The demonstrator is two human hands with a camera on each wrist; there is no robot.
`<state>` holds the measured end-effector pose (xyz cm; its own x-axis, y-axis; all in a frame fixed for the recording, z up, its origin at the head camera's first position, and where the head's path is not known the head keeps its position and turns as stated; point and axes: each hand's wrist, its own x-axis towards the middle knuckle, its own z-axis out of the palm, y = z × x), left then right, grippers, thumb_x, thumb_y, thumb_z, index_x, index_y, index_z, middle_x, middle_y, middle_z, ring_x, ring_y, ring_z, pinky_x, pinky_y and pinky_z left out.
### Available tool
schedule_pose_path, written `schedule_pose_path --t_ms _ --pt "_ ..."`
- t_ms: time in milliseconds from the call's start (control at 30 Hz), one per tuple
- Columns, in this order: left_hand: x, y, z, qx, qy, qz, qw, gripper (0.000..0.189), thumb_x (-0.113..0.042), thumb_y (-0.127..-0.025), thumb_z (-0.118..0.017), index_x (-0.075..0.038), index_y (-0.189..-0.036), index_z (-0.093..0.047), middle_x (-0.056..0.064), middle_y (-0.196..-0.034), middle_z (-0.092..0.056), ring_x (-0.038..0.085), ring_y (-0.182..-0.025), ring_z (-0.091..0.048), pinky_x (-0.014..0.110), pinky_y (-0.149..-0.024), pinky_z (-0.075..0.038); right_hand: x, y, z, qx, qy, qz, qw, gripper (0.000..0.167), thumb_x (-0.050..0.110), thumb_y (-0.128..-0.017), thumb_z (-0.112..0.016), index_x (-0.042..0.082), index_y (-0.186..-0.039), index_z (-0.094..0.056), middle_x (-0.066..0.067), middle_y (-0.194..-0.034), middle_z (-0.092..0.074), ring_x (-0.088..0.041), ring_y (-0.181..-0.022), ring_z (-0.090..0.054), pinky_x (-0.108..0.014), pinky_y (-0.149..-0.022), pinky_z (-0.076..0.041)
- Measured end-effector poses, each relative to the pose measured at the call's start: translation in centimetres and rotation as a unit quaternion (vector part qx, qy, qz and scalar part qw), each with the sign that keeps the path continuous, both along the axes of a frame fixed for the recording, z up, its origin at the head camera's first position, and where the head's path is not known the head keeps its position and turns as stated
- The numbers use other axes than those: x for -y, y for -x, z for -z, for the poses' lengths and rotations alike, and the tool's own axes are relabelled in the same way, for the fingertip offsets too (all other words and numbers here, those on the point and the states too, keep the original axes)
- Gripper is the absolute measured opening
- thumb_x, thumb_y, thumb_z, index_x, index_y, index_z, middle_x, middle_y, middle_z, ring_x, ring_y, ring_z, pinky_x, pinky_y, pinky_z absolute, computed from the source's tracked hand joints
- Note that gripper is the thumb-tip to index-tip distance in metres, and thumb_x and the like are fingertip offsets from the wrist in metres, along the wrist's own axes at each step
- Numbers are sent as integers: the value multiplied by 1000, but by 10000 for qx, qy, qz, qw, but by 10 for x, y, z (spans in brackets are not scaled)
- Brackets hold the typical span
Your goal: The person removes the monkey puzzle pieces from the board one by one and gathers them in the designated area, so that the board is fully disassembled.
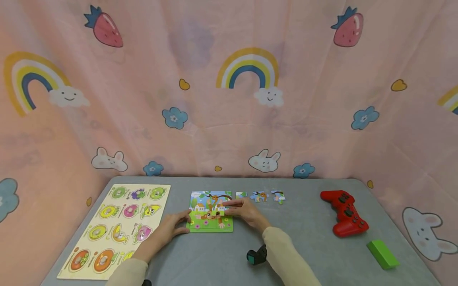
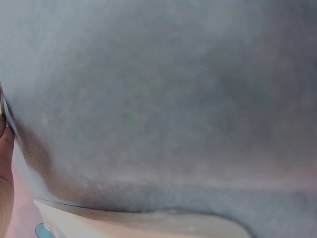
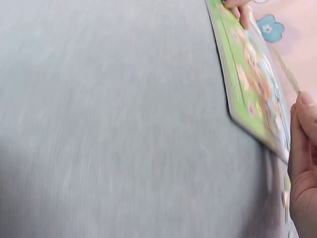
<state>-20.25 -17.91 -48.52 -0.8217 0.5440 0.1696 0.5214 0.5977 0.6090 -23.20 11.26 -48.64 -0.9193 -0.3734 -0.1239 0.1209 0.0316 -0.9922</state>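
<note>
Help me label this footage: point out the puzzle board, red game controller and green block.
Puzzle board (image 1: 210, 230), head view: its green lower rim.
Red game controller (image 1: 345, 213), head view: middle of its body.
Green block (image 1: 382, 254), head view: its top face.

hd: even lt | L wr: dim, blurry | R wr: streaky

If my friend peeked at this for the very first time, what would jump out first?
Probably the bright red game controller, on the right side of the grey table, with a green block just nearer than it. Then the pink curtain behind, dotted with rainbows and strawberries. In the middle, the left hand touches a colourful picture puzzle while the right hand pinches a piece above it.
</note>
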Motion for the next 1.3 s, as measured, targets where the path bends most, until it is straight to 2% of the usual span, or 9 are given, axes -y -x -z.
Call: schedule_pose_path --t_ms 233,500,667,1000,1300 --pt "4 0 3 -158 3 194 9997 23 -11 -85 -70 -3 -106 -68 25 -131 -55 39 -119 -54 53 -95 -43 -21 -2 -2 247 66 220 9994 38 -3 -87 -66 -15 -122 -56 -21 -116 -66 -9 -90 -67 -32 -85 -54" --pt "3 3 5 -309 81 229 9992 16 -11 -83 -72 -3 -97 -70 22 -127 -59 38 -116 -57 52 -95 -45 -41 -4 -2 173 90 55 9998 40 -3 -88 -65 -16 -124 -53 -15 -115 -67 -9 -94 -65 -32 -87 -53" --pt "2 4 2 -162 118 262 9995 15 -11 -84 -72 -2 -97 -71 24 -126 -59 41 -114 -57 53 -94 -45 -53 -7 1 186 81 115 9997 42 0 -88 -67 -15 -124 -53 -14 -119 -66 -8 -97 -64 -31 -88 -53" --pt "4 5 2 54 123 252 9996 15 -11 -85 -71 -2 -97 -72 25 -127 -58 41 -114 -57 53 -94 -44 -72 -16 5 228 19 82 9997 41 -1 -89 -64 -16 -126 -52 -24 -129 -56 -11 -104 -62 -28 -88 -52" --pt "4 6 2 96 91 281 9995 17 -12 -85 -71 0 -98 -71 26 -127 -57 42 -114 -57 54 -94 -43 -83 -18 8 285 122 72 9995 40 -3 -89 -64 -15 -125 -52 -20 -126 -60 -9 -103 -62 -27 -87 -52"
